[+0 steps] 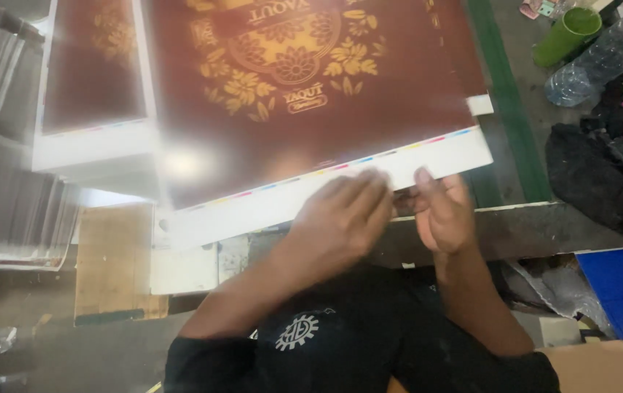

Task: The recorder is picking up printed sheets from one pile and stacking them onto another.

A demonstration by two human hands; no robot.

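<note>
Left hand (340, 218) on printed sheet (311, 94), green cup (566, 35) well apart.

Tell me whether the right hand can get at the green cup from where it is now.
Probably not without a long stretch. The right hand is at the near white edge of the printed sheet, while the green cup lies at the bench's far right corner. Nothing blocks the way.

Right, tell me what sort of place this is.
Probably a print shop or packaging workshop. Both hands, left hand and right hand, handle a large maroon printed sheet with a colour-bar margin, beside another sheet pile and paper stacks.
</note>
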